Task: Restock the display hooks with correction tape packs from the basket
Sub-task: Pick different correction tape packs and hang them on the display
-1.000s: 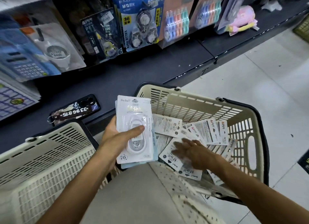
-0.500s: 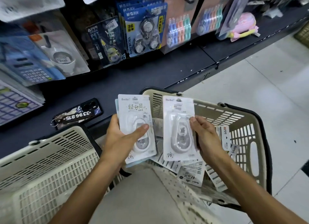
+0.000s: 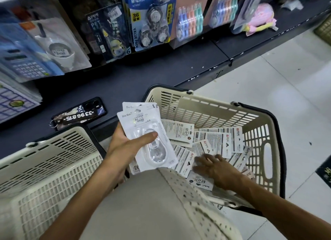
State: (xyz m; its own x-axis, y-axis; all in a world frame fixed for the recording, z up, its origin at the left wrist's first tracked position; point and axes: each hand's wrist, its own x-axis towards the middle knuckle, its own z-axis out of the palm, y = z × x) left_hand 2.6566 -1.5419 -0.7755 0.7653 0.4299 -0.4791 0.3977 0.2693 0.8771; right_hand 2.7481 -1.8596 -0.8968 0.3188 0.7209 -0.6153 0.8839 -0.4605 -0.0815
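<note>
Your left hand (image 3: pixel 125 150) is gripping a small stack of white correction tape packs (image 3: pixel 148 137), thumb pressing across the top pack's clear blister and the other fingers curling behind it. You are holding the stack tilted just above the near-left corner of the beige basket (image 3: pixel 265 128). Your right hand (image 3: pixel 213 168) is reaching down into that basket, its fingers spread and relaxed, resting on the loose packs (image 3: pixel 215 143) lying there mostly face down; it is gripping nothing that shows. A second beige basket (image 3: pixel 44 164) is sitting to your left. Beyond both, a phone in a printed case (image 3: pixel 78 114) is lying on the dark shelf (image 3: pixel 143 73). Above the shelf, a blue value pack of correction tapes (image 3: pixel 152 21) is hanging among other carded stationery, partly blurred.
</note>
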